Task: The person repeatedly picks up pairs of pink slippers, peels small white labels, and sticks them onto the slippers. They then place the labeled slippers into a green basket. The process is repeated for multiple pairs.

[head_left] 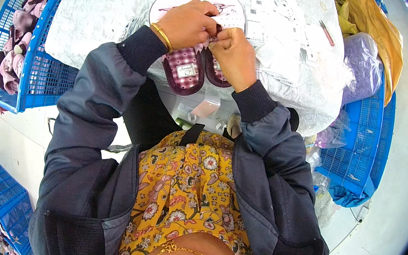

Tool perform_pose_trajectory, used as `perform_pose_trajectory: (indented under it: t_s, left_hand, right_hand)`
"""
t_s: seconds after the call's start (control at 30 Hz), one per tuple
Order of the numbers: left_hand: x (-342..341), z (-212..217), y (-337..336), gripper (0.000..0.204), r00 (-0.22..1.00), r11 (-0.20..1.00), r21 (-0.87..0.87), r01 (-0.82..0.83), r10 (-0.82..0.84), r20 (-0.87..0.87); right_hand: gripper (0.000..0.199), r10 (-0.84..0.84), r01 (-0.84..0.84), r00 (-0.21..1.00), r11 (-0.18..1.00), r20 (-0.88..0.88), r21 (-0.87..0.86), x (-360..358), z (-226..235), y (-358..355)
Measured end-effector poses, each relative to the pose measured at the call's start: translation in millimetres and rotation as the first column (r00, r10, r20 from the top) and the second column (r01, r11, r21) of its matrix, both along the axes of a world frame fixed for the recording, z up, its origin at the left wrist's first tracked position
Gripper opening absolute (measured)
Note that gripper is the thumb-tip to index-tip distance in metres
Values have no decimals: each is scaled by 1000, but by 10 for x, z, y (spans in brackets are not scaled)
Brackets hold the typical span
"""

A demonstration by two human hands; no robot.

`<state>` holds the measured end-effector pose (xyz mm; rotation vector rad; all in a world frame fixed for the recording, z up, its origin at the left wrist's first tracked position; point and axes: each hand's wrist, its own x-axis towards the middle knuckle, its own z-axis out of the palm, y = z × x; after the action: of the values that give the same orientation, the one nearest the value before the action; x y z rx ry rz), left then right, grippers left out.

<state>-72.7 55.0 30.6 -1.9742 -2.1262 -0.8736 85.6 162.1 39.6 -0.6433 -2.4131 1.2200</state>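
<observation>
White wrinkled sheeting covers the table (99, 15) filling the upper middle of the frame. At its centre I see my left hand (186, 23) and right hand (233, 57) meeting over a pair of slippers (186, 68) with plaid insoles, both hands curled nearly closed, pinching a small white tag (227, 20) between the fingertips. I judge the tag thin, light and easily creased, best held by its edges; the slippers look soft and bendable, easiest taken at the heel. Blue crates (44, 75) of slippers sit upper left, and loose tags (278, 27) lie at upper right.
</observation>
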Motion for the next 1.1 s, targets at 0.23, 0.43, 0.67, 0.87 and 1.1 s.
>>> perform_pose_trajectory:
  t_s: [0.23,0.43,0.67,0.87,1.1]
  left_hand:
    - [47,187,3,13,999,991,-127,-42,39,-28]
    - [-18,303,-125,12,987,999,18,29,-31,155]
    - [170,452,-420,9,992,985,173,-22,-1,129]
    - [308,443,-627,13,988,986,162,-29,4,154]
    - [373,260,-734,16,989,975,202,-90,62,137]
  right_hand:
    - [24,10,-12,999,998,-35,-55,-8,-39,54]
    - [22,34,-92,990,892,-136,-444,31,-28,10]
    - [16,70,-261,948,729,-310,-633,99,43,-59]
    - [17,195,-298,951,791,-241,-534,152,108,-171]
    - [21,168,-255,955,888,-246,-383,108,18,-294]
